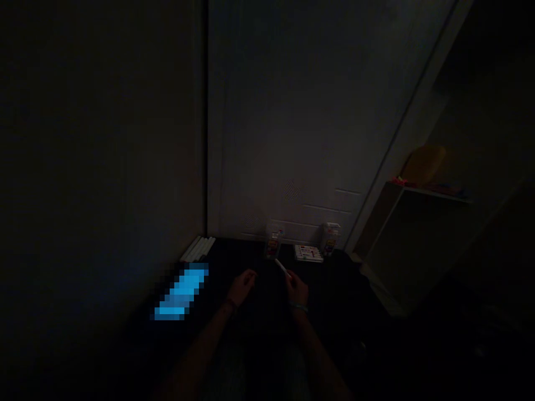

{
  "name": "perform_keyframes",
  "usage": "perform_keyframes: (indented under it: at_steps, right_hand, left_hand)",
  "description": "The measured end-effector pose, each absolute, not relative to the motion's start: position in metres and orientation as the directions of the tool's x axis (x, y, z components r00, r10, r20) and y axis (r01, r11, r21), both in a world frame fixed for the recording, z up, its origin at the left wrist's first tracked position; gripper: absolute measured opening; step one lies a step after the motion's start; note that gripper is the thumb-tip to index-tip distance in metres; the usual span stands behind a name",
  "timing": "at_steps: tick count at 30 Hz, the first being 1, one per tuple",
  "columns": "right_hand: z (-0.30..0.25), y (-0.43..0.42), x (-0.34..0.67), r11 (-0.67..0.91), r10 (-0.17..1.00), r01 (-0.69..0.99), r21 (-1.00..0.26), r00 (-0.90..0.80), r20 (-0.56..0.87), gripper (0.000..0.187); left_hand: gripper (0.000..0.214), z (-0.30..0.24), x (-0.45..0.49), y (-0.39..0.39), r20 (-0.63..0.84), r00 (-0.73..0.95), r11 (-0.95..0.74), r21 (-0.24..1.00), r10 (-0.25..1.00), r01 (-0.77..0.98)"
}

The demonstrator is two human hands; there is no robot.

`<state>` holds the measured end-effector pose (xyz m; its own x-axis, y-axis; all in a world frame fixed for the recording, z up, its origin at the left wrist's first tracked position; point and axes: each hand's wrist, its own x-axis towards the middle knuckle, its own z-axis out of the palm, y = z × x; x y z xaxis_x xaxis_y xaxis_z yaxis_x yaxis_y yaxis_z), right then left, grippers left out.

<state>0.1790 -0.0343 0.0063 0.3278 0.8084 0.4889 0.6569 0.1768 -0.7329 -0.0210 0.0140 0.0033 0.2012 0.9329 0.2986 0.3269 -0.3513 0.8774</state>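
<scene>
In dim light, my right hand (296,287) grips a slim white marker (282,267), its far end pointing up and to the left. My left hand (242,285) is held a little to the left with its fingers curled together; whether something small is in them is too dark to see. Beyond the marker stands a clear box with a colourful label (273,244). Right of that box lies a flat set of white markers (308,253). Several white markers (198,249) lie side by side at the table's back left.
A second labelled box (330,239) stands at the back right, against the pale panel (288,139). A glowing blurred-out screen (181,292) lies on the dark table (338,289) at left. On the right, a shelf unit (378,214) carries a yellowish object (425,162).
</scene>
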Motion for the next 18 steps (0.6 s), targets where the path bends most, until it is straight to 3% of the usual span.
perform_keyframes:
  at_steps: [18]
  right_hand:
    - [0.0051,-0.0314,0.1711,0.197,0.856,0.817,-0.542,0.126,0.502,0.03]
  left_hand:
    - [0.03,0.0023,-0.0201,0.014,0.299,0.214,-0.356,0.88,0.93,0.316]
